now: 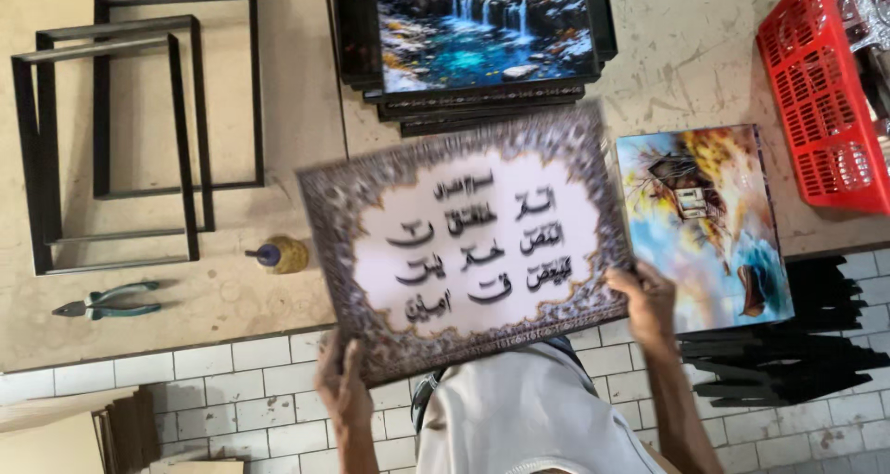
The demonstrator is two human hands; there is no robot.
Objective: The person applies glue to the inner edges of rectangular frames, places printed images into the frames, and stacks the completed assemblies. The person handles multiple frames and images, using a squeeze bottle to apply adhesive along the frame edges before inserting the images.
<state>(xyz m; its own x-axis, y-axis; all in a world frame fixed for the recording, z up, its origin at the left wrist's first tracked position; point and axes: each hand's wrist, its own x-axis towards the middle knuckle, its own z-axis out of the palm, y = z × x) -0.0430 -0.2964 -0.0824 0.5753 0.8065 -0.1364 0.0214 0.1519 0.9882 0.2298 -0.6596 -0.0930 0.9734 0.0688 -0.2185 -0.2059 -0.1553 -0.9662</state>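
I hold a rectangular printed picture (pixel 468 242) with dark calligraphy on a pale centre and an ornate grey-brown border, tilted and slightly blurred above the table edge. My left hand (pixel 341 381) grips its lower left edge. My right hand (pixel 647 300) grips its lower right corner. Beneath its right side lies a colourful print of a house and boat (pixel 709 224) on the table. A stack of dark-framed waterfall pictures (pixel 482 38) sits just beyond the held picture.
Three empty black frames (pixel 120 140) lie at the left of the beige table (pixel 278 75). Pliers with teal handles (pixel 107 303) and a small yellow bottle (pixel 278 254) lie near the front edge. A red plastic basket (pixel 820 94) is at right. Black frame strips (pixel 788 344) are stacked below, over the white tiled floor (pixel 241 391).
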